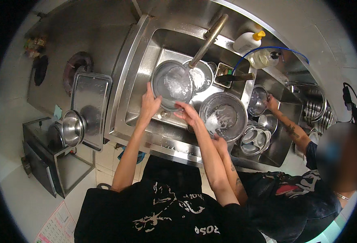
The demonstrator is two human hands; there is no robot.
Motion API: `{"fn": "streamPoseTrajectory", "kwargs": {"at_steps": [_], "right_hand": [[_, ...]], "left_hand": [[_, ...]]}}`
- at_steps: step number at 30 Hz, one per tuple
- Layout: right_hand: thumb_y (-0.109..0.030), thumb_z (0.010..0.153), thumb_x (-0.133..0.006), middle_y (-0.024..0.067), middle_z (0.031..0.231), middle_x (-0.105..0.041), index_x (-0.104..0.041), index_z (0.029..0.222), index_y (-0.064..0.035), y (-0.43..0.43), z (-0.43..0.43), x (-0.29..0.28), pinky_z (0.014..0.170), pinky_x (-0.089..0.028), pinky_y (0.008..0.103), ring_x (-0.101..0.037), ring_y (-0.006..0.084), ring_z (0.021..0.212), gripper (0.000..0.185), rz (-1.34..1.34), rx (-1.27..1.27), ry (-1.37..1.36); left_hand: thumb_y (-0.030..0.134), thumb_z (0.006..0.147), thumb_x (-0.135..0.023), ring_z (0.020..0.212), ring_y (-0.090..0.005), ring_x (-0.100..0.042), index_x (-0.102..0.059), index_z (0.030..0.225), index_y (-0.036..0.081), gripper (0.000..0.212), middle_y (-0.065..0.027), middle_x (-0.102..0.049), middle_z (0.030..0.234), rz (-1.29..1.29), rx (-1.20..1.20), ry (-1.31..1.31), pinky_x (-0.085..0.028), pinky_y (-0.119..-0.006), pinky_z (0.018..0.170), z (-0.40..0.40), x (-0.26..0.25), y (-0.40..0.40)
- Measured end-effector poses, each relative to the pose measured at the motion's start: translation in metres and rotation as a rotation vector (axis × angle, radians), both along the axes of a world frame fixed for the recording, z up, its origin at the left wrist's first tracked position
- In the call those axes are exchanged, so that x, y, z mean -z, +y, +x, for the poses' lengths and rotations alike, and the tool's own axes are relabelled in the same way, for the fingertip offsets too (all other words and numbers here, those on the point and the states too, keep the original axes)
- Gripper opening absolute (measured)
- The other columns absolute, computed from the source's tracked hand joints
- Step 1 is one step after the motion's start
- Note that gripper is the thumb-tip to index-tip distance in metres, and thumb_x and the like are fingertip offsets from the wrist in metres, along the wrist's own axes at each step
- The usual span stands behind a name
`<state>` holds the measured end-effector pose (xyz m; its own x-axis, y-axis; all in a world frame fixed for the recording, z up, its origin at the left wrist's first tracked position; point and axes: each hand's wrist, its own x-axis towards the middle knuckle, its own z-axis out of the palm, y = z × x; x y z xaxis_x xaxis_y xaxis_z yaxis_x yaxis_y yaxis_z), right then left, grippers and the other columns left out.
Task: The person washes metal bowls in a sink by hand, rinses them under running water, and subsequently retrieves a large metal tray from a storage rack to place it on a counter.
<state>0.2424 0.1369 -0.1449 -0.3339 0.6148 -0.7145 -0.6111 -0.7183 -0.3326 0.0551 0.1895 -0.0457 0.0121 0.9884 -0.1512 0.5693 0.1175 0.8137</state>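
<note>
A round steel bowl (pixel 159 92) is tilted under the spout of the metal faucet (pixel 210 39), with water splashing inside. My left hand (pixel 150 101) grips its left rim. My right hand (pixel 188 114) is at the lower right rim, fingers over the edge and slightly blurred. Behind it in the sink basin (pixel 142 76) sits a second steel bowl (pixel 207 71) with water in it. Right of my right hand is a large metal bowl (pixel 227 106) with white suds, held at its near edge by a co-worker's hand (pixel 220 145).
The co-worker's other hand (pixel 271 103) holds a pan (pixel 257 100) in the right basin, near several small metal cups (pixel 254 139). Pump bottles (pixel 246 42) and a blue hose (pixel 275 47) line the back. Stacked steel bowls (pixel 72 128) and a rectangular tray (pixel 90 82) are left.
</note>
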Motion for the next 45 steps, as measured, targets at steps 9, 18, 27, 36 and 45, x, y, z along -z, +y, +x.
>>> {"fn": "streamPoseTrajectory", "kwargs": {"at_steps": [9, 18, 27, 36, 45], "right_hand": [[-0.022, 0.095, -0.06, 0.0041, 0.096, -0.063, -0.05, 0.131, -0.0073, 0.061, 0.033, -0.035, 0.066, -0.044, 0.0322, -0.055, 0.0137, 0.074, 0.04, 0.425, 0.219, -0.773], [-0.006, 0.085, -0.048, 0.027, 0.121, -0.06, -0.031, 0.145, 0.0018, 0.043, 0.049, -0.119, 0.097, -0.043, 0.0398, -0.059, 0.0413, 0.111, 0.063, 0.724, 0.057, -1.537], [-0.026, 0.088, -0.067, 0.0206, 0.133, -0.05, -0.046, 0.135, -0.0002, -0.016, 0.031, -0.035, 0.089, -0.046, 0.038, -0.055, 0.0285, 0.112, 0.057, 0.214, 0.191, -1.284], [-0.048, 0.09, -0.063, 0.0078, 0.092, -0.063, -0.058, 0.11, -0.0045, 0.071, 0.014, -0.101, 0.063, -0.042, 0.0265, -0.056, 0.0127, 0.079, 0.048, 0.215, 0.213, -0.469], [-0.035, 0.096, -0.058, -0.0027, 0.063, -0.047, -0.051, 0.081, -0.0082, 0.042, 0.018, -0.063, 0.049, -0.03, 0.0235, -0.04, 0.0065, 0.054, 0.031, 0.276, 0.265, -0.638]], "left_hand": [[0.012, 0.084, -0.069, 0.122, -0.0294, -0.052, -0.029, 0.142, -0.003, 0.073, -0.0224, -0.049, 0.136, -0.11, -0.217, -0.424, -0.04, -0.036, 0.103, 0.007, 0.117, 0.041], [-0.001, 0.078, -0.065, 0.091, -0.0267, -0.065, -0.022, 0.144, -0.002, 0.079, -0.0218, -0.057, 0.113, -0.581, -0.179, -0.716, -0.056, -0.038, 0.071, 0.064, 0.074, 0.023], [-0.003, 0.073, -0.053, 0.091, -0.049, -0.061, -0.033, 0.132, -0.007, 0.062, -0.0336, -0.062, 0.096, 0.079, 0.179, -0.017, -0.049, -0.048, 0.079, 0.032, -0.008, 0.048], [-0.005, 0.078, -0.056, 0.074, -0.0431, -0.066, -0.044, 0.132, 0.011, 0.058, -0.022, -0.052, 0.126, 0.273, 0.475, 0.398, -0.057, -0.049, 0.064, 0.047, 0.01, 0.012], [0.0, 0.078, -0.062, 0.098, -0.0353, -0.062, -0.042, 0.131, 0.008, 0.057, -0.018, -0.05, 0.129, 0.418, 0.405, 0.383, -0.056, -0.042, 0.078, 0.038, 0.014, -0.021]]}}
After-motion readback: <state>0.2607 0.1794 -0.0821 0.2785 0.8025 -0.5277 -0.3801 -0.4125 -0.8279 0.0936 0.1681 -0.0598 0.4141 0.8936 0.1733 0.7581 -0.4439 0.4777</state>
